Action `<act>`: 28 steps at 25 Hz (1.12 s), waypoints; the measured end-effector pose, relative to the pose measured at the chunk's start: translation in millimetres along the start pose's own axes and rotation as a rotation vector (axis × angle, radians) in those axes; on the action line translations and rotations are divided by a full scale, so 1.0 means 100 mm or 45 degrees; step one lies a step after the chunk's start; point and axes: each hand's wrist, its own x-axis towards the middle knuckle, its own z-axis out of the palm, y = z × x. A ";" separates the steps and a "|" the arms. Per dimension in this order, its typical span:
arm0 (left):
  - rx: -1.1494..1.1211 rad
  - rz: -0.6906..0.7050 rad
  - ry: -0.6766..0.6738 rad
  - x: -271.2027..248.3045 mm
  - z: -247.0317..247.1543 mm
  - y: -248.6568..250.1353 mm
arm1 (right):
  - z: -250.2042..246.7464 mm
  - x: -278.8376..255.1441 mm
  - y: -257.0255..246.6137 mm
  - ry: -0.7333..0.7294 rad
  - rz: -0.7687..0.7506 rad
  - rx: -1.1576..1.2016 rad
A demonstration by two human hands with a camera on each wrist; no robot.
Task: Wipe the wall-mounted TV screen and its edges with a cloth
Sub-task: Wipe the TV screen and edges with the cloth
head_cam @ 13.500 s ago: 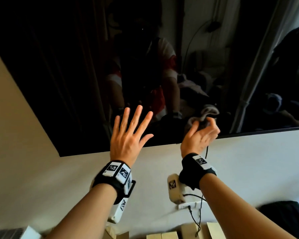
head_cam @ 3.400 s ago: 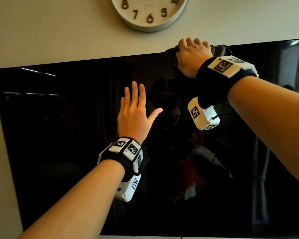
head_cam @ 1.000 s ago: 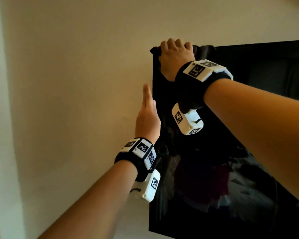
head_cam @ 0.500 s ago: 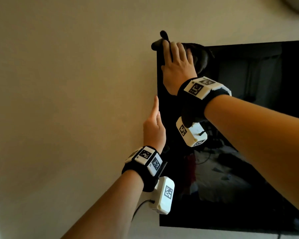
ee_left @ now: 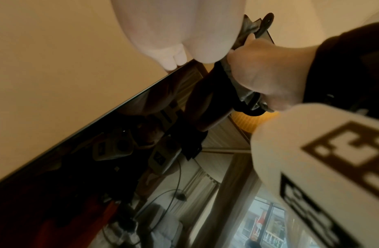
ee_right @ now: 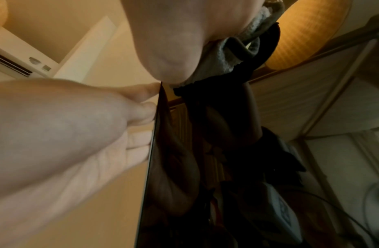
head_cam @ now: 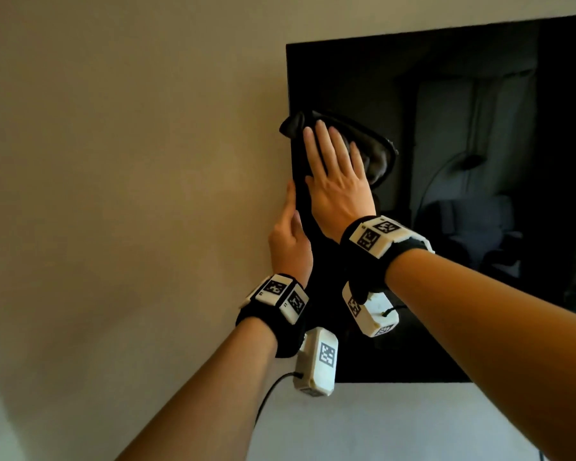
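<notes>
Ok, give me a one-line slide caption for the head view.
Right hand presses a dark cloth flat against the TV screen beside its left edge, left hand alongside.

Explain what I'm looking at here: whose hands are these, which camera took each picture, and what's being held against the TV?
No machine here: a person works bare-handed, a white tagged camera box strapped to each wrist. The big picture comes from a head-worn camera; the other two look along each hand from the wrists. The right hand presses a dark grey cloth flat against the black wall-mounted TV screen, near its left edge. The left hand, fingers straight, rests along that edge beside the beige wall. The room shapes on the screen are reflections.
</notes>
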 end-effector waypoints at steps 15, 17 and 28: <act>-0.016 -0.169 -0.168 -0.45 -0.14 -0.19 | 0.26 -0.79 -0.11 -0.119 0.046 0.061; 0.025 -0.211 -0.142 -0.51 -0.13 -0.18 | 0.30 -0.88 -0.12 -0.111 0.055 0.054; 0.141 -0.309 -0.183 -1.07 -0.15 -0.57 | 0.70 -1.68 -0.31 -0.059 0.131 0.129</act>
